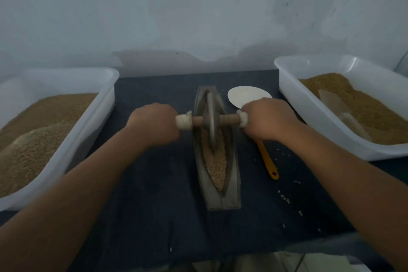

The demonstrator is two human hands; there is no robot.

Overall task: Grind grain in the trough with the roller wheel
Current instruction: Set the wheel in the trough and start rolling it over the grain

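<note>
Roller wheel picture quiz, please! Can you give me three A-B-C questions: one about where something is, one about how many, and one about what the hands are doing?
1. Where does the yellow-handled utensil lie?
A) on the floor
B) on the dark cloth, right of the trough
C) in a cupboard

2. How many white tubs are there?
A) one
B) two
C) four

3. What are the hands doing?
A) both grip the roller wheel by its axle
B) both lie flat on the cloth
C) both scoop grain

Answers:
1 B: its handle lies on the cloth beside the trough.
2 B: the left tub and the right tub stand on either side of the trough.
3 A: the left hand and the right hand each curl round one end of the axle.
</note>
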